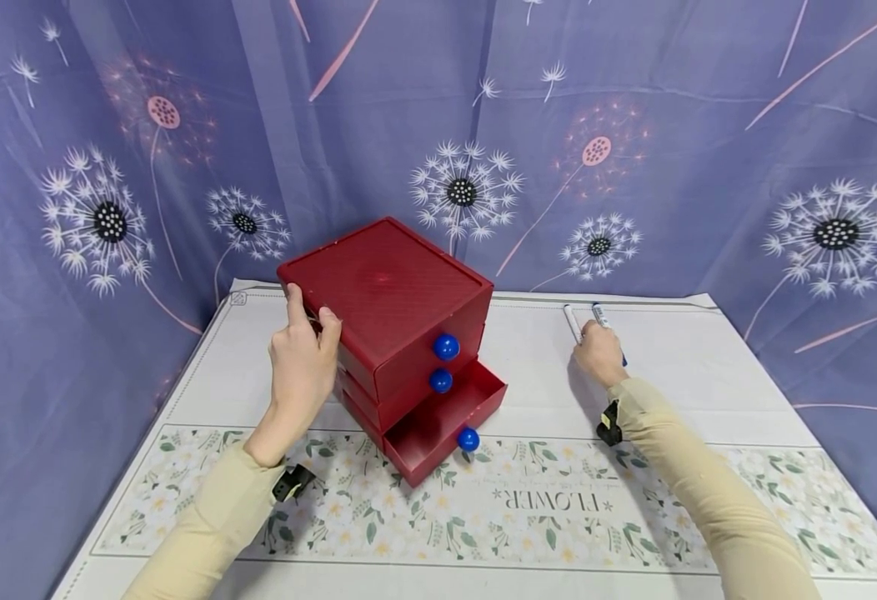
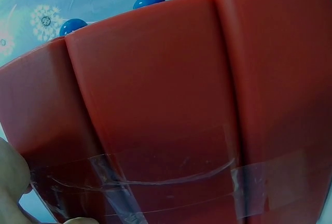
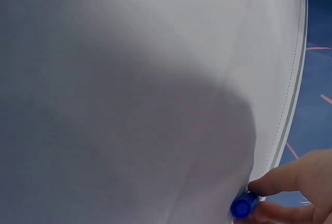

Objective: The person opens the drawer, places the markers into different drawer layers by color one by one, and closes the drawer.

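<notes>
A red drawer cabinet [image 1: 386, 287] with round blue knobs stands left of centre. Its bottom drawer [image 1: 446, 417] is pulled out, and the inside that shows is bare. My left hand [image 1: 303, 358] rests against the cabinet's left side, index finger stretched along the upper edge and thumb near the top; its other fingers are mostly hidden. In the left wrist view, fingertips touch the red side wall [image 2: 155, 89]. Farther right, my right hand [image 1: 598, 352] pinches a blue-ended marker [image 3: 245, 206] between thumb and fingers. A second, white marker [image 1: 572, 322] lies beside that hand, its near end at the fingers.
A white table cover [image 1: 679, 358] with a printed flower band [image 1: 558, 533] lies under everything. Purple dandelion curtains [image 1: 378, 150] hang behind and on both sides. Clear tape [image 2: 171, 182] runs across the cabinet's side. The open drawer juts out toward the front.
</notes>
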### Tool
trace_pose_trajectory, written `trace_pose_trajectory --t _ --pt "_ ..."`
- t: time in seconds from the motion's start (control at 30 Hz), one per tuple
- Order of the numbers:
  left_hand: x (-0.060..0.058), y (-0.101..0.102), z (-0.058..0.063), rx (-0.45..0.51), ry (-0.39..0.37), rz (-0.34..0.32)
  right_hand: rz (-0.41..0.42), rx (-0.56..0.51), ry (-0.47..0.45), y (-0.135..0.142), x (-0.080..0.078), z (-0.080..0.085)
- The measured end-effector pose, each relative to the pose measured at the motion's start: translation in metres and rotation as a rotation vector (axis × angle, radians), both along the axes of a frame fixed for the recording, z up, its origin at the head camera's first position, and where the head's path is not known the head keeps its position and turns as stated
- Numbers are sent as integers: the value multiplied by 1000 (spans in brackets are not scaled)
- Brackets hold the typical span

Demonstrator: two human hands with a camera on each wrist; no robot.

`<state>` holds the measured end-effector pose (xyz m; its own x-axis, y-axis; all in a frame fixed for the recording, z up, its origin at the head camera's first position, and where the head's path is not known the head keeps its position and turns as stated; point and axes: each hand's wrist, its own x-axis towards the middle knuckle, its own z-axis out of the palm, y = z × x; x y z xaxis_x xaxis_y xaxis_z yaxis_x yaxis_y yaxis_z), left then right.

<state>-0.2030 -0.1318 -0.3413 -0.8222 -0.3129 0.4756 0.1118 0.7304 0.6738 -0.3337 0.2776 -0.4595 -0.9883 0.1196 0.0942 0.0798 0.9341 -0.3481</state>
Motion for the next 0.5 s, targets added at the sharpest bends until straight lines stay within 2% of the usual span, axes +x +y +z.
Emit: trace_pose_trajectory --t 0.17,0.5 --pt "0 0 1 -5 0 -1 -14 10 -13 -1 0 4" --pt "1 0 1 -14 -1 -5 8 -42 -14 3 8 9"
